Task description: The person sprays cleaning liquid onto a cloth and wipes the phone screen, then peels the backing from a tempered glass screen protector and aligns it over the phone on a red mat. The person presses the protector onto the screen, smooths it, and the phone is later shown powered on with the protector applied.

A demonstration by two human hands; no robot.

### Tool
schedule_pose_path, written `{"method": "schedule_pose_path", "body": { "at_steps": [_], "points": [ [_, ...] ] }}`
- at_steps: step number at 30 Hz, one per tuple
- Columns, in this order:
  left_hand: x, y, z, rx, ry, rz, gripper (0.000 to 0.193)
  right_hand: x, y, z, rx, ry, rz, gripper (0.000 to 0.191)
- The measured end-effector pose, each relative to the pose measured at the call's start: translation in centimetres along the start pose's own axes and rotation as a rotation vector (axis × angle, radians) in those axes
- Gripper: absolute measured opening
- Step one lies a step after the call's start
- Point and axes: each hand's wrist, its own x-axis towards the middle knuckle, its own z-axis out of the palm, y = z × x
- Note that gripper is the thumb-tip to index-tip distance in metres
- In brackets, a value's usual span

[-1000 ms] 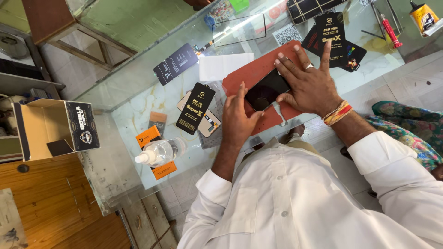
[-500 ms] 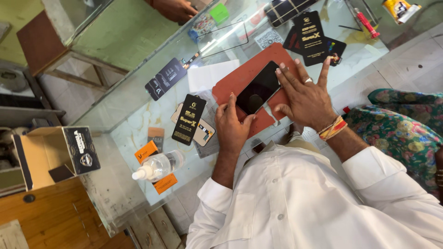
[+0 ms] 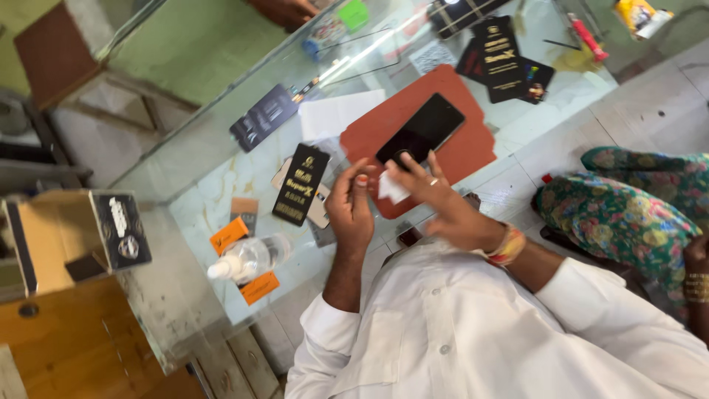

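A black phone [image 3: 422, 130] lies screen up on a red-brown mat [image 3: 465, 151] on the glass counter [image 3: 221, 174]. My right hand [image 3: 437, 198], with a ring and a bright wristband, hovers just below the phone and pinches a small white piece [image 3: 391, 188], perhaps a wipe or sticker. My left hand [image 3: 350, 205] is raised beside it with the fingers curled, fingertips close to the white piece. Whether the left hand also grips the piece is hidden. Neither hand touches the phone.
Black flat packets [image 3: 300, 183] lie left of the mat, more [image 3: 502, 46] at the far side. A clear spray bottle [image 3: 244, 258] and orange cards [image 3: 227, 235] sit near the counter's left end. A cardboard box [image 3: 70, 236] stands left. Another person's hand [image 3: 284, 11] rests at the top, and a floral-clothed person [image 3: 628, 214] is on the right.
Both my hands have lifted off the phone and drawn back towards me. The phone now lies uncovered on the mat, and my right hand has the white piece between its fingers.
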Motion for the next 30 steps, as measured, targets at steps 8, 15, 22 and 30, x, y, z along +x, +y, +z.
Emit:
{"method": "schedule_pose_path", "body": {
  "at_steps": [8, 15, 22, 30],
  "points": [
    [-1.2, 0.6, 0.0, -0.392, -0.086, -0.112, 0.025, 1.2, -2.3, -0.6, 1.406, 0.142, 0.065, 0.1],
    [-1.4, 1.2, 0.4, -0.333, -0.015, -0.172, 0.023, 1.9, -2.7, 0.0, 0.327, 0.127, 0.036, 0.094],
    [-1.4, 2.1, -0.1, -0.462, 0.005, -0.205, 0.012, 2.4, -3.7, 0.4, 0.077, 0.065, -0.083, 0.085],
    [-1.8, 4.0, -3.1, -0.318, -0.1, -0.075, 0.02, 4.8, -2.1, 0.5, 0.959, 0.051, 0.391, 0.051]
  ]
}}
